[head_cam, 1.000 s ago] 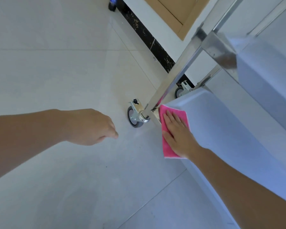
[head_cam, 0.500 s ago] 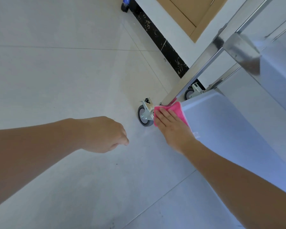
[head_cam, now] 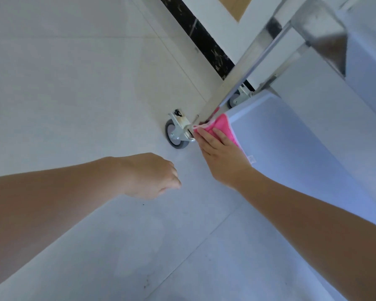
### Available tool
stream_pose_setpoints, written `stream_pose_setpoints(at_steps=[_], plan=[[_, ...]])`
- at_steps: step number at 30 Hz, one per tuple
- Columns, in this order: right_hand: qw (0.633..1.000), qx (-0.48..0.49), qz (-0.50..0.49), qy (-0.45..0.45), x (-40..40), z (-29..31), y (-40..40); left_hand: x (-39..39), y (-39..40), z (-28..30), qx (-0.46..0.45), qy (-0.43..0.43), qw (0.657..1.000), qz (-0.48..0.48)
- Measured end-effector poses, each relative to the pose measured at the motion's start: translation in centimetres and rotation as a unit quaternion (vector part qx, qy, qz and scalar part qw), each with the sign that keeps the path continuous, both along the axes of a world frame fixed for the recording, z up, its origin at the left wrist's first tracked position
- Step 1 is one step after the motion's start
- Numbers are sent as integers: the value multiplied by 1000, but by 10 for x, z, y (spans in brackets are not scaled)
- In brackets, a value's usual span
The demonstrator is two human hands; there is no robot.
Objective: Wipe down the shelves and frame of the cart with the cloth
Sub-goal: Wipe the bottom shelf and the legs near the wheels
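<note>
A steel cart stands at the right, with a slanting upright post (head_cam: 243, 68) and a pale bottom shelf (head_cam: 295, 148). A pink cloth (head_cam: 223, 126) lies over the near corner of that shelf, at the foot of the post. My right hand (head_cam: 220, 156) presses flat on the cloth with straight fingers, fingertips close to the caster bracket. My left hand (head_cam: 152, 175) hovers over the floor to the left, fingers loosely curled and holding nothing.
A grey caster wheel (head_cam: 175, 134) with a metal brake bracket sits under the corner. A second caster (head_cam: 237, 98) shows behind the post. A black marble skirting (head_cam: 202, 38) runs along the wall. An upper shelf corner (head_cam: 326, 38) juts out above. Pale floor tiles spread to the left.
My right hand slid the cloth along the shelf edge to the corner by the post and caster. The left hand stayed loosely curled over the floor.
</note>
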State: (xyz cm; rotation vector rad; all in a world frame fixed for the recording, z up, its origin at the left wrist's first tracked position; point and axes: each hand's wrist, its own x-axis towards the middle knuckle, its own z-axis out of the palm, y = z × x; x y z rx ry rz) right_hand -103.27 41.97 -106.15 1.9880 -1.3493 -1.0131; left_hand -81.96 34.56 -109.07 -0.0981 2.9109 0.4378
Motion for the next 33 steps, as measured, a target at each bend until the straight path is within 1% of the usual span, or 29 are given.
stream_pose_setpoints(at_steps=[3, 5, 10, 12, 16, 22, 28, 33], plan=[[1000, 8, -15, -7, -6, 0, 17, -17, 9, -13, 5, 23, 998, -54], [1000, -6, -18, -3, -11, -2, 30, -25, 18, -23, 11, 35, 995, -90], [999, -23, -23, -8, -19, 4, 68, -43, 43, -25, 20, 17, 991, -135], [999, -21, -32, -2, -24, 6, 90, -52, 54, -23, -3, 14, 988, -157], [999, -20, -28, 9, -31, 9, 129, -65, 72, -8, -31, -8, 982, -185], [999, -11, -45, 10, -47, 12, 190, -76, 107, 25, -69, -43, 979, -186], [999, -22, -38, 7, -74, 5, 252, -111, 150, 46, -103, -27, 972, -212], [999, -25, -34, -17, -96, 5, 311, -125, 177, 59, -136, -14, 961, -239]])
